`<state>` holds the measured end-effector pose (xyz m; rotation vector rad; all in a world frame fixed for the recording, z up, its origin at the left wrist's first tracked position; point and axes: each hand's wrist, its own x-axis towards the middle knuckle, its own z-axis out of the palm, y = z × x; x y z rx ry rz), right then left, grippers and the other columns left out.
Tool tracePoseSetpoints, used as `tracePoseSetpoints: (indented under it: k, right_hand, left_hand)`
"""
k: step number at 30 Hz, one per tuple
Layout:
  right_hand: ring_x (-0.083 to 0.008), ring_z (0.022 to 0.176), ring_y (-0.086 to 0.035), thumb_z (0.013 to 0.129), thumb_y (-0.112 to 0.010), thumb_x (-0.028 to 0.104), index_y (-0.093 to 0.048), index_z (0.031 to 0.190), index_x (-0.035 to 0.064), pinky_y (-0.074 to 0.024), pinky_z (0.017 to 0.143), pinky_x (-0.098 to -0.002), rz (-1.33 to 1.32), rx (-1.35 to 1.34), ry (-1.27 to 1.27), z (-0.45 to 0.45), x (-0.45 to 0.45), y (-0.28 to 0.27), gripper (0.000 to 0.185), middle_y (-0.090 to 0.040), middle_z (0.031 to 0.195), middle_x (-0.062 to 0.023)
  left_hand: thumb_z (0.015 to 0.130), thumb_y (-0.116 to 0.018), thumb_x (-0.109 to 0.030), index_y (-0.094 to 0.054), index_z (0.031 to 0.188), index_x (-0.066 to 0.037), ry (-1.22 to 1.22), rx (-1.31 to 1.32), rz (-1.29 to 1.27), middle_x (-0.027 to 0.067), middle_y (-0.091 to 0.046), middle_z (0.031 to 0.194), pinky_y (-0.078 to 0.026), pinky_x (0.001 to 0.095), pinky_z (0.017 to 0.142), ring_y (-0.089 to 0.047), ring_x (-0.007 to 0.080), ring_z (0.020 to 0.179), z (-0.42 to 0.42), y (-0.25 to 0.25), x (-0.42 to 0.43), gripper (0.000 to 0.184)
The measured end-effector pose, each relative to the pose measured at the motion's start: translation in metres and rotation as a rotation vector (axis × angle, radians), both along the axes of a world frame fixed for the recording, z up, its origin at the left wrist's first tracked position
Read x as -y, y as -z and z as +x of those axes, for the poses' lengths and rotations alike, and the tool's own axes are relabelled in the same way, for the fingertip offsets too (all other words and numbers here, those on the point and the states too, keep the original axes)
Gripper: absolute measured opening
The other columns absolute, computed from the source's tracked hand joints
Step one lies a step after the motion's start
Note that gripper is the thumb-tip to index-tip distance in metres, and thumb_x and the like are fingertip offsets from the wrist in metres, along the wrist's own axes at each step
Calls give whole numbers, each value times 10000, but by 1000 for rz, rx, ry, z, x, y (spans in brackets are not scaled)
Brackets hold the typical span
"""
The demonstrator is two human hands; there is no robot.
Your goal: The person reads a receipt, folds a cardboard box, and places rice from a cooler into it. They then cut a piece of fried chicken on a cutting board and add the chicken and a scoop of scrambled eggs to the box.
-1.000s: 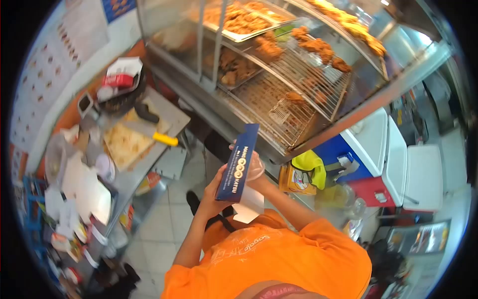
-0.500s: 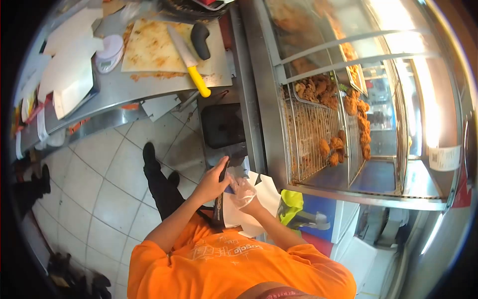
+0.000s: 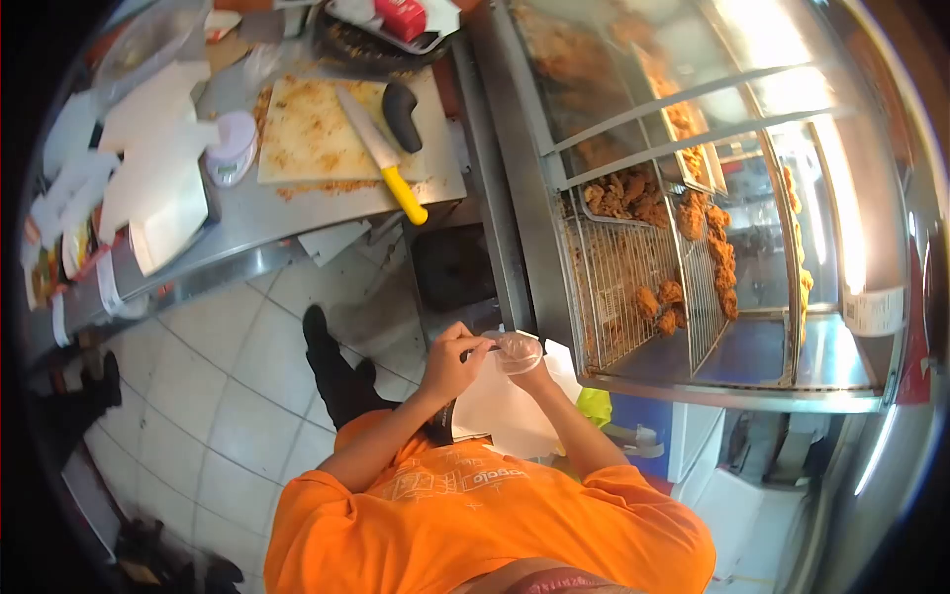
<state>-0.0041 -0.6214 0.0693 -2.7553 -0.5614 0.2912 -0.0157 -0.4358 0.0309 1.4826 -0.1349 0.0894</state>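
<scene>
Carton (image 3: pixel 510 411), pale inside up, sits under the hands, against the shirt (image 3: pixel 485 515). Probably kept close so the body steadies it. Left hand (image 3: pixel 455 366): fingers curled, pinching a thin dark piece I cannot identify, beside clear plastic (image 3: pixel 517 351). Right hand (image 3: pixel 534 374): behind that plastic; cannot tell whether spread or gripping. Farther: knife (image 3: pixel 381 148) lies across the cutting board (image 3: pixel 307 129), yellow handle over the table (image 3: pixel 267 213) edge, likely for quick reach. Beyond, fried pieces (image 3: pixel 724 267) on racks, likely to drain. Against half a second ago: left fingers, straight then, are bent; the plastic rides higher, off the carton's middle; knife unmoved on its board.
</scene>
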Motion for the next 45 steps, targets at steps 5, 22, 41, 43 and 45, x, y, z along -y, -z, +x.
tracePoseSetpoints:
  k: [5,22,41,43,45]
  right_hand:
    - [-316,768,-688,781,-645,112,-720,931,52,-549,667,-398,252,101,-9,19,16,19,178,-695,808,-146]
    - [-288,787,-695,756,-677,127,-674,845,39,-559,685,-379,-168,344,-7,10,5,-224,125,-660,804,-125]
    - [-318,919,-669,892,-602,230,-657,1074,64,-540,810,-400,410,418,515,-72,24,-172,252,-696,951,-128]
    - [-322,907,-668,901,-585,224,-668,1044,72,-540,795,-411,330,273,678,-100,25,-179,225,-693,947,-134]
    - [-311,908,-672,905,-601,226,-677,1036,70,-541,797,-396,373,246,758,-130,36,-178,217,-700,957,-128]
  left_hand:
    - [794,-775,-133,-761,922,-41,84,38,102,105,-638,873,-488,309,691,-627,220,803,27,-23,-2,158]
    - [678,-466,114,-610,774,-8,116,383,95,113,-546,936,-438,331,853,-555,269,904,71,-185,17,212]
    - [889,-749,-295,-694,1129,-7,465,-740,273,84,-703,1022,-544,283,758,-666,156,890,40,50,-123,379]
    - [886,-747,-317,-677,1117,8,356,-876,205,78,-699,989,-550,291,726,-671,156,860,29,31,-114,405]
    - [892,-733,-345,-662,1119,3,400,-917,252,71,-692,967,-549,288,708,-672,157,828,26,30,-103,422]
